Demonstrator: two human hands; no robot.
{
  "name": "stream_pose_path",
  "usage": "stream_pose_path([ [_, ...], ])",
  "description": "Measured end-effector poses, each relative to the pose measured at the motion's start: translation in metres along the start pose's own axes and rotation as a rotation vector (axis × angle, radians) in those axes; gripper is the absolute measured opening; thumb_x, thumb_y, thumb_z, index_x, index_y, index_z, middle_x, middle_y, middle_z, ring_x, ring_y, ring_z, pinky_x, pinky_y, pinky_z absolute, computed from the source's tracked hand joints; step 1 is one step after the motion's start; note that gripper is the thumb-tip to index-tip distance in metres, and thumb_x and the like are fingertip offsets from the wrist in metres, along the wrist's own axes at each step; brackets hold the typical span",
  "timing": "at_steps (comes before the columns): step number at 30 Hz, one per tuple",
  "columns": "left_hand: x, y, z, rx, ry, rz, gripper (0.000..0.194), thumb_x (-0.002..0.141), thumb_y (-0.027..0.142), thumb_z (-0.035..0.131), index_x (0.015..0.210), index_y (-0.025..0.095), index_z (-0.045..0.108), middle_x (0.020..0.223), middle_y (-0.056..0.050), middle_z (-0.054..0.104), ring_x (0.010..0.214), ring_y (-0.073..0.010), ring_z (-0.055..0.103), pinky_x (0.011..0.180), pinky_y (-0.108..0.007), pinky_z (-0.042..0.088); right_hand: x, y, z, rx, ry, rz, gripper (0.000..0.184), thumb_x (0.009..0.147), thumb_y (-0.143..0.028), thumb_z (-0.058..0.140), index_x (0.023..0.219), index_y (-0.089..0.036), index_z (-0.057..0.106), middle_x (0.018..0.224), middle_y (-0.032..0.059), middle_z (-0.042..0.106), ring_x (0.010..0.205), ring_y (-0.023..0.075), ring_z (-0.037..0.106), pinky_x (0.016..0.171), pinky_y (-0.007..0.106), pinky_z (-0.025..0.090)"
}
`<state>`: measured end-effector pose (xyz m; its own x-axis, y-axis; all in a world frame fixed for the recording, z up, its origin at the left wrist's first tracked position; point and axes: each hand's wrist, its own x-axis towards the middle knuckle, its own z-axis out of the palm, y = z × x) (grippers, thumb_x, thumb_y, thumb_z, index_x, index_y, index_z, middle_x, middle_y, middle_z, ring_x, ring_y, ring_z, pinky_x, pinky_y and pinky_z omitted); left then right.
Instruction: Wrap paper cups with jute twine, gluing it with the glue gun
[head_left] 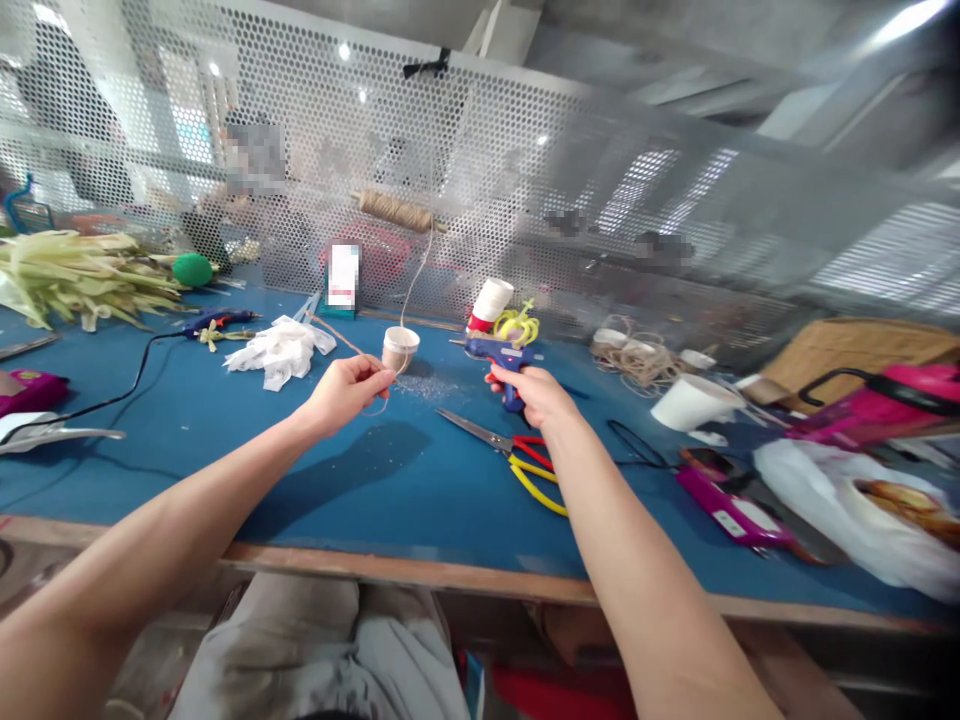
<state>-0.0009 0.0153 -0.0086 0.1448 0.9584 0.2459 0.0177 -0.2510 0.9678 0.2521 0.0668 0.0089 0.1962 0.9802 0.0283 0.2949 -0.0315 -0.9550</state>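
My left hand (pixel 351 392) pinches a thin strand of twine (pixel 407 298) that runs up to a spool of brown twine (pixel 396 211) on the perforated screen. Just behind those fingers a small white paper cup (pixel 401 346) stands upright on the table. My right hand (pixel 536 392) is wrapped round the handle of a blue glue gun (pixel 501 352), whose nozzle points left toward the cup. Scissors (pixel 517 450) with red and yellow handles lie between my arms, blades spread slightly and pointing left.
Perforated metal screen (pixel 300 120) closes off the table's far side. On the left lie dried husks (pixel 82 275), a green ball (pixel 193 269), another glue gun (pixel 219 322) and crumpled white cloth (pixel 281 350). At right are a twine heap (pixel 637 360), a magenta box (pixel 731 508) and a plastic bag (pixel 825 500).
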Motion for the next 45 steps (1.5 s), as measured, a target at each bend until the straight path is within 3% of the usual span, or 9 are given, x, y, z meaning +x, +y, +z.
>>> stream_pose_path([
  [5,-0.003,0.003,0.0,0.042,-0.06,-0.013,0.02,0.07,0.033,0.058,0.064,0.015,0.053,0.055,0.001,0.053,0.042,-0.0049,0.039,0.04,-0.018,0.03,0.022,0.029,0.005,-0.242,0.078,0.039,0.028,0.073,-0.036,0.06,0.058,-0.012,0.054,0.038,-0.0012,0.05,0.032,0.0073,0.043,0.035,0.019,0.034],
  [9,-0.006,0.005,0.0,0.109,-0.131,-0.019,0.02,0.072,0.033,0.055,0.063,0.015,0.053,0.055,0.0,0.054,0.042,-0.005,0.038,0.039,-0.018,0.028,0.028,0.041,0.005,-0.465,0.141,0.051,0.033,0.071,-0.039,0.06,0.053,-0.012,0.055,0.039,0.0043,0.051,0.044,0.0156,0.055,0.045,0.025,0.041],
  [14,-0.009,0.009,0.001,0.207,-0.213,0.009,0.019,0.073,0.032,0.053,0.064,0.015,0.056,0.055,0.0,0.054,0.044,-0.0062,0.04,0.041,-0.019,0.03,0.022,0.029,0.001,-0.691,0.229,0.004,0.02,0.065,-0.027,0.066,0.058,-0.009,0.059,0.081,0.0242,0.063,0.094,0.0333,0.056,0.074,0.038,0.042],
  [16,-0.011,0.012,0.002,0.235,-0.252,0.009,0.019,0.073,0.032,0.052,0.065,0.015,0.056,0.055,0.001,0.053,0.045,-0.0064,0.04,0.043,-0.019,0.031,0.012,0.017,0.006,-0.72,0.213,-0.066,0.016,0.066,-0.024,0.064,0.069,-0.009,0.063,0.097,0.0228,0.06,0.103,0.0311,0.051,0.081,0.037,0.039],
  [19,-0.014,0.014,0.003,0.274,-0.315,0.011,0.021,0.074,0.033,0.052,0.065,0.015,0.057,0.055,0.001,0.053,0.046,-0.0067,0.041,0.044,-0.019,0.031,-0.016,-0.008,0.023,-0.659,0.001,-0.205,0.021,0.072,-0.036,0.058,0.078,-0.017,0.064,0.087,0.0074,0.065,0.084,0.0169,0.058,0.073,0.026,0.043],
  [22,-0.016,0.015,0.003,0.284,-0.414,0.038,0.023,0.074,0.034,0.052,0.063,0.014,0.056,0.056,0.001,0.054,0.049,-0.0069,0.043,0.046,-0.019,0.033,-0.049,-0.032,0.044,-0.293,-0.567,-0.354,0.035,0.079,-0.044,0.047,0.095,-0.016,0.062,0.081,0.004,0.063,0.063,0.0108,0.054,0.054,0.022,0.042],
  [25,-0.017,0.016,0.002,0.243,-0.537,0.012,0.022,0.074,0.034,0.053,0.068,0.013,0.058,0.057,0.002,0.054,0.05,-0.0064,0.043,0.048,-0.018,0.034,-0.072,-0.044,0.061,-0.127,-0.804,-0.414,0.038,0.075,-0.038,0.056,0.105,-0.015,0.057,0.083,0.0034,0.061,0.065,0.0096,0.053,0.056,0.022,0.042],
  [35,-0.018,0.021,0.002,0.255,-0.606,-0.045,0.022,0.074,0.032,0.053,0.068,0.011,0.058,0.056,0.003,0.053,0.049,-0.0054,0.04,0.048,-0.018,0.032,-0.083,-0.033,0.065,-0.01,-0.667,-0.363,0.02,0.073,-0.033,0.06,0.079,-0.017,0.051,0.066,-0.0029,0.053,0.056,0.0075,0.046,0.051,0.021,0.037],
  [45,-0.02,0.024,0.002,0.212,-0.692,-0.049,0.026,0.075,0.03,0.054,0.089,0.011,0.065,0.065,-0.001,0.059,0.055,-0.007,0.047,0.051,-0.018,0.036,-0.086,-0.03,0.06,0.122,-0.863,-0.237,0.025,0.073,-0.032,0.062,0.078,-0.018,0.042,0.061,-0.0065,0.049,0.047,0.0052,0.047,0.043,0.018,0.038],
])
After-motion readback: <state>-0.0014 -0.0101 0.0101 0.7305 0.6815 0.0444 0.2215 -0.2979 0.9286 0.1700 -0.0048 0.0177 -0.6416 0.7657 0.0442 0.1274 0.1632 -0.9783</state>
